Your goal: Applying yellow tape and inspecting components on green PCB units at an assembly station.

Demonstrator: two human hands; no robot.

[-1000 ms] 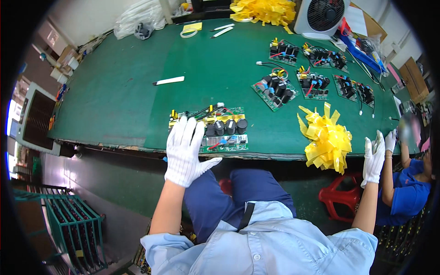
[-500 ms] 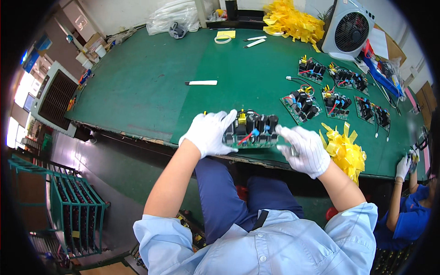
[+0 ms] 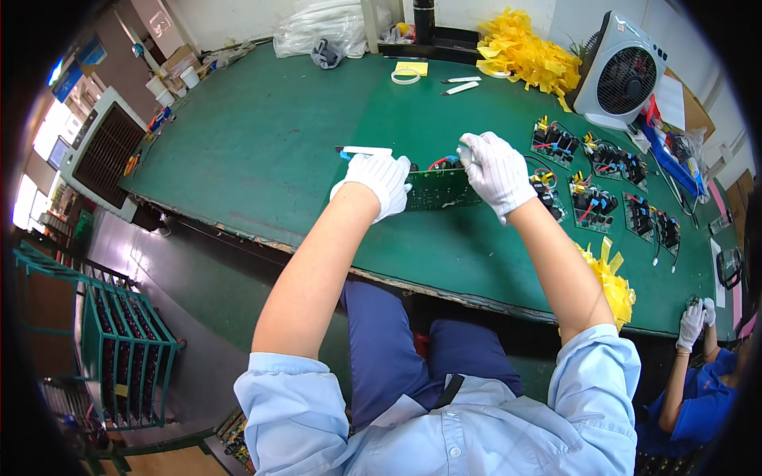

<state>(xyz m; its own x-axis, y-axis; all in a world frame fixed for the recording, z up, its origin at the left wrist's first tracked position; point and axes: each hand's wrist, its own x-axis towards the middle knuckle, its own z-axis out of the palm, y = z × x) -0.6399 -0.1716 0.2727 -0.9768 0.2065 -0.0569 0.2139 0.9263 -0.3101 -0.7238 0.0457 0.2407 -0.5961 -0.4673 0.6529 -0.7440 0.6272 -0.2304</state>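
Tilted up on its edge, a green circuit board (image 3: pixel 441 190) shows its underside toward me, with black parts and a red wire behind its top edge. My left hand (image 3: pixel 376 186), in a white striped glove, grips the board's left end. At the right end is my gloved right hand (image 3: pixel 498 171), its fingers curled together above the board's top corner. What these fingers pinch is too small to make out. A white-handled knife (image 3: pixel 367 151) lies just beyond my left hand. Other populated circuit boards (image 3: pixel 592 202) lie to the right, one partly hidden by my right hand.
Yellow tape strips (image 3: pixel 607 278) lie by my right forearm, with a larger yellow heap (image 3: pixel 528 51) at the back. A fan (image 3: pixel 623 71) stands far right, near a blue tray (image 3: pixel 675 151). A co-worker's gloved hand (image 3: pixel 690 324) is at the right edge. Two more knives (image 3: pixel 460 87) lie ahead.
Both hands have moved forward, away from the table's front edge, with the circuit board. The board has tipped up, so its underside now faces me. My right hand has closed in to its right end.
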